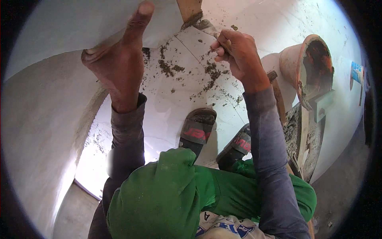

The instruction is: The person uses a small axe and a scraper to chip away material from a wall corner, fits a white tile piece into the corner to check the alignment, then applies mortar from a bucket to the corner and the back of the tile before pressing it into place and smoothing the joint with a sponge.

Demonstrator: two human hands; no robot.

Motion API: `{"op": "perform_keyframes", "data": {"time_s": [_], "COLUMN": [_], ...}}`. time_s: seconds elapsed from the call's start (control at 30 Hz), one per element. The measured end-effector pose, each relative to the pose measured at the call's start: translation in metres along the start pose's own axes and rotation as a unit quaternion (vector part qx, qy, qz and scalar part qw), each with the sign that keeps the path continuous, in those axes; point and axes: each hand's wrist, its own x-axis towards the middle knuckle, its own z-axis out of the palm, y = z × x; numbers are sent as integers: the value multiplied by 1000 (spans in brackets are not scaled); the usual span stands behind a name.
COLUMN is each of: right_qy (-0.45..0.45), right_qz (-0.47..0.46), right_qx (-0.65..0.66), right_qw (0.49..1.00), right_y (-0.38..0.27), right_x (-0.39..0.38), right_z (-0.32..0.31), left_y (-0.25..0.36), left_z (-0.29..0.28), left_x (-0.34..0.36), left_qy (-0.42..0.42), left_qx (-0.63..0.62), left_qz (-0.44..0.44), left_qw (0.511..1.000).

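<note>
At the upper left, my left hand (119, 65) is at the edge of a smooth pale panel (85, 24). Its thumb stretches up along the panel and its fingers curl at the edge, partly hidden. My right hand (240, 51) is closed around the handle of a small trowel (207, 27). The trowel's blade, smeared with grey mortar, points up and left toward the foot of a wooden piece (189, 10). Dark mortar sits at the base of that wood. Crumbs of mortar (169, 67) lie scattered over the white tiles (159, 107) between my hands.
A mortar-stained bucket (292, 65) lies tipped on its side at the right. Near it are wooden strips (304, 135) and a heap of grey mortar (292, 127). A grey cement wall (39, 119) curves along the left. My sandalled feet (197, 129) are on the tiles.
</note>
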Motion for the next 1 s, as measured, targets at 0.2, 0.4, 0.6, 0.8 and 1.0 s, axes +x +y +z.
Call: {"op": "perform_keyframes", "data": {"time_s": [0.2, 0.4, 0.6, 0.8, 1.0], "right_qy": [-15, 9, -42, -62, -10], "right_qz": [-27, 5, -2, -43, 28], "right_qx": [-88, -79, -98, -33, -54], "right_qw": [996, 997, 994, 997, 998], "right_y": [-1, -23, -13, -44, -10], "right_x": [33, 5, 28, 9, 17], "right_z": [1, 0, 22, 45, 15], "left_y": [6, -2, 0, 1, -1], "left_z": [9, 1, 3, 1, 6], "left_x": [-2, -3, -1, -1, 0], "left_qy": [47, 8, 14, 6, 27], "left_qx": [-24, -29, 6, 45, -30], "left_qz": [-28, -41, -19, -5, 20], "left_qw": [998, 999, 1000, 999, 999]}}
